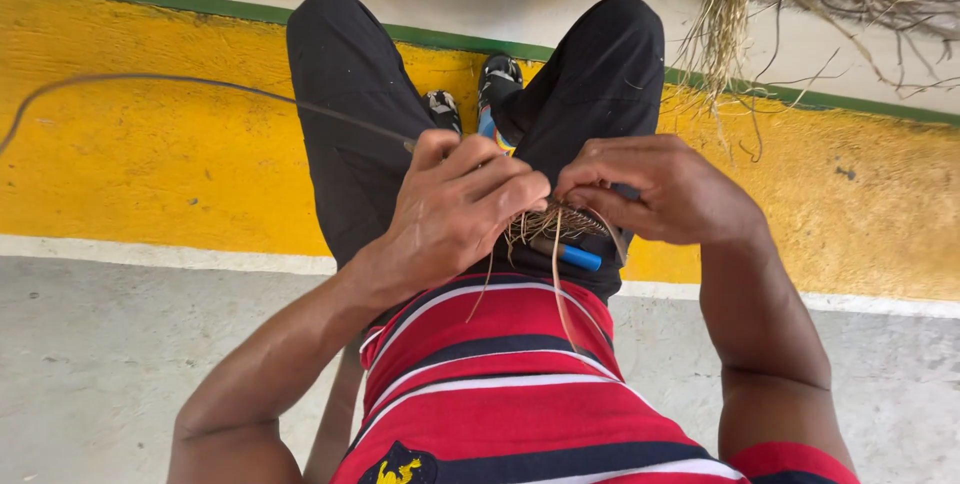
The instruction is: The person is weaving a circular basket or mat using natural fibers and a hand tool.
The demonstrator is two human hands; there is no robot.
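Observation:
My left hand [462, 206] and my right hand [660, 189] meet over my lap, both closed on a small woven piece of dry straw-coloured fibres [552, 224]. Loose fibre ends hang down from it over my red striped shirt. A long thin dark strand [180, 82] runs from my left hand's fingers out to the far left in an arc. A blue pen-like tool [572, 256] lies on my lap just under the weaving.
I sit with black-trousered legs [350, 94] stretched over a yellow painted floor band [120, 164] edged in green. A bundle of dry fibres [725, 4] hangs at the top right by a concrete ledge. Grey concrete lies on both sides.

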